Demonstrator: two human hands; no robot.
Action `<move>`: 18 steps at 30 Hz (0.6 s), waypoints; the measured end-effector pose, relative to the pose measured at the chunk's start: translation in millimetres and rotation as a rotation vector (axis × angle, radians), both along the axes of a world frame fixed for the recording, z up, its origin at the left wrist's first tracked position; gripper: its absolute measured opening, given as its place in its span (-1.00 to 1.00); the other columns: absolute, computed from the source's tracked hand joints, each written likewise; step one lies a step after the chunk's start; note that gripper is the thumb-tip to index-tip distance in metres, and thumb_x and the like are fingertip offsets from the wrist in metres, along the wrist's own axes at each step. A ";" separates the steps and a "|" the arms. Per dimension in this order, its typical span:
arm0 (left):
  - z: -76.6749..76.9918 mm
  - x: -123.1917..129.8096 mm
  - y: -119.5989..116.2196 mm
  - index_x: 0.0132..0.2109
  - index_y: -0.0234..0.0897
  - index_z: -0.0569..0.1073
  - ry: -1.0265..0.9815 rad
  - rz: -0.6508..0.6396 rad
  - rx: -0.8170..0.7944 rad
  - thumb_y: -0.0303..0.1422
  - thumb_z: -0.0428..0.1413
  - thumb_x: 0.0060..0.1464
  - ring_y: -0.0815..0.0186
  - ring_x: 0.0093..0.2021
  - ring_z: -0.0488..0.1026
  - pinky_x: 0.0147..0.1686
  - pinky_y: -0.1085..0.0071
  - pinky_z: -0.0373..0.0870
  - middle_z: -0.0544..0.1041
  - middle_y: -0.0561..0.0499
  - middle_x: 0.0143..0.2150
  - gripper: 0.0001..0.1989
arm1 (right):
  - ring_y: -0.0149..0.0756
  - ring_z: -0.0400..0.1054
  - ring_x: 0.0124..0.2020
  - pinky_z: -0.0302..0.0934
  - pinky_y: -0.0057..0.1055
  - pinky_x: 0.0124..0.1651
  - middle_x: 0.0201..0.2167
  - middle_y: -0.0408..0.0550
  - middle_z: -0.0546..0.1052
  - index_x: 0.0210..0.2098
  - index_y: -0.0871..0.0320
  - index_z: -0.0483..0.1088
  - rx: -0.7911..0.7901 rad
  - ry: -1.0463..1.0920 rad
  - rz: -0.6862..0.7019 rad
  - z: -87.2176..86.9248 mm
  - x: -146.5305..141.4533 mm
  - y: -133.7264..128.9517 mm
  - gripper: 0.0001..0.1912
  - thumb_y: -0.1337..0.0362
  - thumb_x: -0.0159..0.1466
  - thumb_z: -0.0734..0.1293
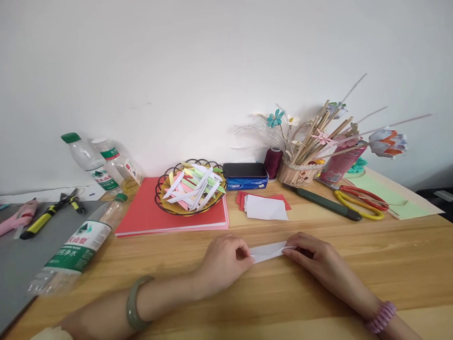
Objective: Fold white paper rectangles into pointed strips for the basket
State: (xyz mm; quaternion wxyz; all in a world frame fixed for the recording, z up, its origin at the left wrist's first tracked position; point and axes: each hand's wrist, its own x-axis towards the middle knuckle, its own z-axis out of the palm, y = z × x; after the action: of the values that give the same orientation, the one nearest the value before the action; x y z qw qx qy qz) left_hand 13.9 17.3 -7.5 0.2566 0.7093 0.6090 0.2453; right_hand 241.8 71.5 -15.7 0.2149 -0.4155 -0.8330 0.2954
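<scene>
- The left hand (224, 264), a little below the centre of the frame, is closed with thumb and fingers on the left end of a folded white paper (268, 252).
- The right hand (313, 258), to the right of it, pinches the right end of the same paper between thumb and fingers.
- This paper is in the lower middle of the frame, held over the wooden table (408, 268).
- Just above it in the frame, small white cards (267, 207) lie partly over small red cards (287, 202).
- In the middle of the frame, a woven basket (160, 203) contains many folded paper strips (192, 188); it stands on large red sheets (139, 212).
- At right of the centre, a dark green tool (324, 204) lies near the red and yellow loop handles (378, 214).
- At the left side, a clear bottle (78, 249) lies tilted, and yellow-black pliers (42, 223) rest on a grey surface (14, 276).
</scene>
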 end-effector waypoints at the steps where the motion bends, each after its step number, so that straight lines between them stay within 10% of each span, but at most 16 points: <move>1: 0.3 0.0 0.2 -0.41 -0.26 0.49 -0.008 -0.001 -0.006 -0.42 0.18 -0.04 0.31 -0.35 0.45 -0.34 0.44 0.31 0.54 0.07 -0.39 -0.98 | -0.27 0.39 -0.31 0.27 -0.35 -0.24 -0.34 -0.06 0.48 -0.44 0.12 0.40 -0.003 -0.006 -0.001 -0.4 0.5 0.2 -0.72 0.14 0.29 0.18; 18: -3.8 5.0 4.6 -0.45 -0.26 0.41 0.048 0.037 -0.033 -0.43 0.06 0.03 0.31 -0.38 0.41 -0.39 0.42 0.25 0.49 0.08 -0.43 -0.88 | -0.29 0.33 -0.46 0.24 -0.33 -0.37 -0.45 -0.08 0.41 -0.49 0.09 0.25 0.160 -0.137 -0.110 -6.0 0.3 1.6 -0.76 0.17 0.28 0.16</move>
State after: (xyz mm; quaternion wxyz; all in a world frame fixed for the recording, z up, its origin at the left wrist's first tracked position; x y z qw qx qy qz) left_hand 19.0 21.8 -11.4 0.2491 0.6993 0.6318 0.2230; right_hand 242.1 73.1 -21.7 0.2058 -0.4611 -0.8426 0.1869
